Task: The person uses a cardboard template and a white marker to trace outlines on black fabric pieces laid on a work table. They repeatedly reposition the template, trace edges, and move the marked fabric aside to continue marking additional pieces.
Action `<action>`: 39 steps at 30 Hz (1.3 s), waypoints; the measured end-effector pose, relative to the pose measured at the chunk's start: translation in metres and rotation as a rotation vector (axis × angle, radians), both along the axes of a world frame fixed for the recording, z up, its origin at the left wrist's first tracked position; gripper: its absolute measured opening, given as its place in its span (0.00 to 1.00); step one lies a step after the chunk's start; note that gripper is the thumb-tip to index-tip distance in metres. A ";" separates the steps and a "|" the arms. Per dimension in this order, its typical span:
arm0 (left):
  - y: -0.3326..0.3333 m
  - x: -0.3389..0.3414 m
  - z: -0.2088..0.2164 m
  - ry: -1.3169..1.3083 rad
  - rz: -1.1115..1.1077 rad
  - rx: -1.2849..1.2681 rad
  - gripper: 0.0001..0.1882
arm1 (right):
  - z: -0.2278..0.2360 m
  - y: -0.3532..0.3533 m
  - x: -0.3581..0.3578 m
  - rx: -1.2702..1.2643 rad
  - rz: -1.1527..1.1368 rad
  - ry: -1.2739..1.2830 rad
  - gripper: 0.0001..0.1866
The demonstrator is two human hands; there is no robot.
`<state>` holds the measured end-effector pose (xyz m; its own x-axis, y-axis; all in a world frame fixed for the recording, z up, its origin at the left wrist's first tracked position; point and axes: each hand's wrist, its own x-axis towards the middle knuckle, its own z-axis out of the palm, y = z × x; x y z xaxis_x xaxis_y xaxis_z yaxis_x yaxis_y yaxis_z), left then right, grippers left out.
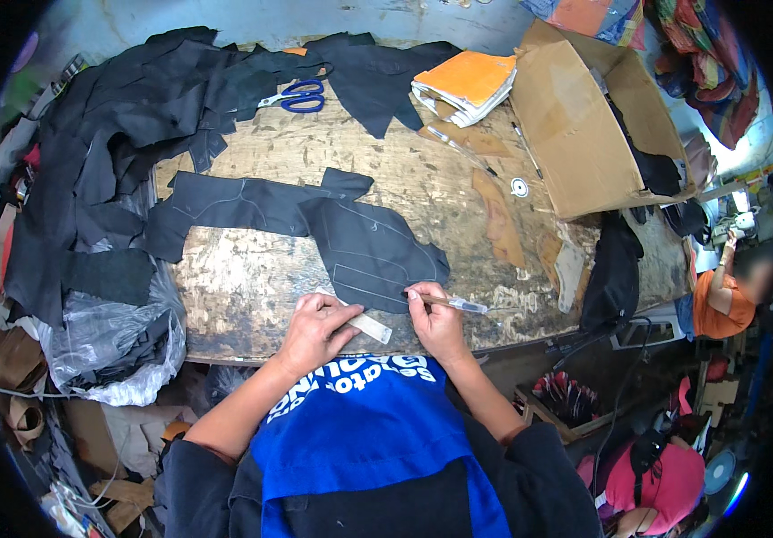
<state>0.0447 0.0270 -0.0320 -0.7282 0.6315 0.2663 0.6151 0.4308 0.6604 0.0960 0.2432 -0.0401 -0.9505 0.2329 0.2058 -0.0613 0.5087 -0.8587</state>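
Dark sheet material (377,247) with pale drawn outlines lies on the worn wooden table (485,332) in front of me. My right hand (437,323) grips a marking pen (462,304) with a clear end, its tip end at the edge of the dark piece. Between the fingers of my left hand (319,330) is a short pale strip (373,328), angled toward the table's near edge. Another length of the dark material (234,202), also marked with lines, stretches off to the left.
Dark scraps (149,99) heap up at the left, above a clear plastic bag (126,345). Blue-handled scissors (301,96), an orange-topped stack of papers (467,85) and a cardboard box (574,117) stand along the back. Brown templates (498,215) lie right. Two other people work at the right.
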 end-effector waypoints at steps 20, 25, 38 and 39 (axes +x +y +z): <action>-0.002 0.000 -0.003 -0.044 0.042 0.022 0.18 | 0.021 0.021 -0.053 0.683 -0.224 0.148 0.08; -0.003 0.000 -0.003 -0.018 0.039 0.034 0.19 | 0.024 0.016 -0.068 0.391 -0.064 -0.080 0.19; -0.005 0.000 -0.005 -0.014 0.044 0.061 0.19 | 0.078 0.004 -0.100 -0.138 0.333 -0.130 0.14; -0.005 0.000 -0.006 -0.014 0.042 0.053 0.19 | 0.092 0.013 -0.104 -0.305 0.336 -0.076 0.15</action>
